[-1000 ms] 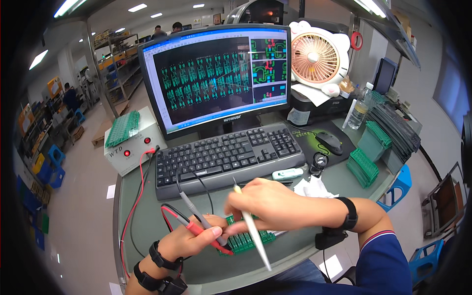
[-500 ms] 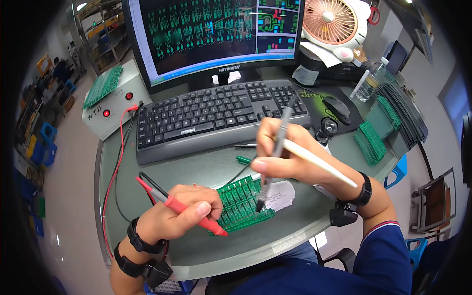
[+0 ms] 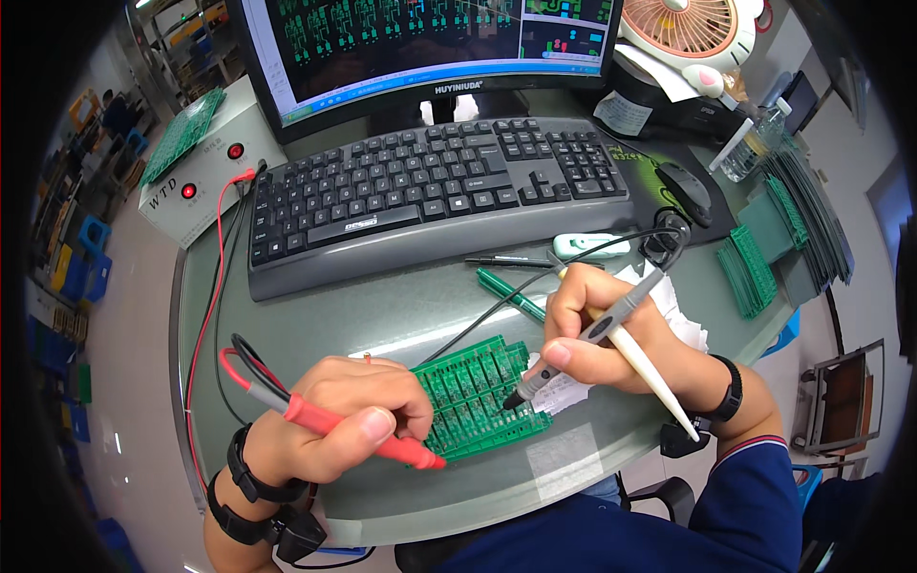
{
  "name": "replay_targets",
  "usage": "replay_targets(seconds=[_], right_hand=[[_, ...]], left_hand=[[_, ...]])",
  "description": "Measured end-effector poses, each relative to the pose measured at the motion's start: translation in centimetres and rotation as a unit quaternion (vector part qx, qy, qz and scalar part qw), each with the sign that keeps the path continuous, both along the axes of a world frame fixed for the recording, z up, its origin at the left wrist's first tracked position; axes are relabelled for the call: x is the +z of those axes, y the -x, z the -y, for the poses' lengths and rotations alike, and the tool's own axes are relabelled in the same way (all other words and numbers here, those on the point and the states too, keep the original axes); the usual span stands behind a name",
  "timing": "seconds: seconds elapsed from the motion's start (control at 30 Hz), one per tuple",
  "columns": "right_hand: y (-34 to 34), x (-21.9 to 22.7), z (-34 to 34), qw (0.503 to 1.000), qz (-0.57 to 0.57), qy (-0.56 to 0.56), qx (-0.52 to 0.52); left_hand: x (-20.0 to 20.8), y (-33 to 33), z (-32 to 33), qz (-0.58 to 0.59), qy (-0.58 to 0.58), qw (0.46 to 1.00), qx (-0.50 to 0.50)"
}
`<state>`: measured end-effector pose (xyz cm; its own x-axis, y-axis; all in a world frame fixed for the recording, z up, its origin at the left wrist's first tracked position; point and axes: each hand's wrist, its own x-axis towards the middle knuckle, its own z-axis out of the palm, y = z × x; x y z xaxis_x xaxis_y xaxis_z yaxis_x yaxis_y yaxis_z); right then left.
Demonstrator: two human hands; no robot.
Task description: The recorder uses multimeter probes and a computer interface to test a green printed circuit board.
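Observation:
A green panel of several small circuit boards (image 3: 478, 396) lies on the desk between my hands. My left hand (image 3: 349, 420) is closed round a red test probe (image 3: 363, 437), its curled fingers at the panel's left edge. The red tip lies by the panel's near left corner. In my right hand (image 3: 611, 334) a grey test probe (image 3: 611, 320) slants down to the left, its black tip at the right part of the panel; contact cannot be made out. A cream tapered stick (image 3: 650, 377) is held in the same hand, pointing back toward my wrist.
Behind are a black keyboard (image 3: 430, 191), a monitor (image 3: 430, 48) with a board layout and a mouse (image 3: 683, 194). A white box (image 3: 210, 162) stands left, with red and black leads. Green board stacks (image 3: 748, 270), a bottle (image 3: 755, 143) and a green marker (image 3: 511, 294) lie around.
The grey probe has tilted flatter, its tip still over the panel's right part, and my right hand has come lower and to the right. My left hand keeps its grip. The whole view has shifted slightly.

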<state>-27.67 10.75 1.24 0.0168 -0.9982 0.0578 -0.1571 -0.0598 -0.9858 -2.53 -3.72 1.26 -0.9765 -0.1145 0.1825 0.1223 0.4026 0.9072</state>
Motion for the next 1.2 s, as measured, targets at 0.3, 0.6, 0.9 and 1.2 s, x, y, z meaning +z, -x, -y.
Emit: replay_targets(seconds=[0.3, 0.6, 0.9, 1.2], right_hand=[[0.1, -0.7, -0.4, 0.999, -0.011, 0.044, 0.01], [0.1, -0.9, -0.5, 0.996, -0.018, 0.084, 0.033], [0.0, -0.8, -0.7, 0.997, -0.027, 0.072, 0.018], [0.0, -0.7, -0.7, 0.996, -0.03, 0.081, 0.027]], left_hand=[[0.7, -0.1, -0.2, 0.025, 0.027, 0.997, 0.064], [1.2, -0.3, 0.1, 0.043, -0.04, 0.997, 0.045], [0.8, -0.5, 0.0, 0.055, -0.056, 0.994, 0.078], [1.0, -0.5, 0.2, 0.057, -0.007, 0.997, 0.047]])
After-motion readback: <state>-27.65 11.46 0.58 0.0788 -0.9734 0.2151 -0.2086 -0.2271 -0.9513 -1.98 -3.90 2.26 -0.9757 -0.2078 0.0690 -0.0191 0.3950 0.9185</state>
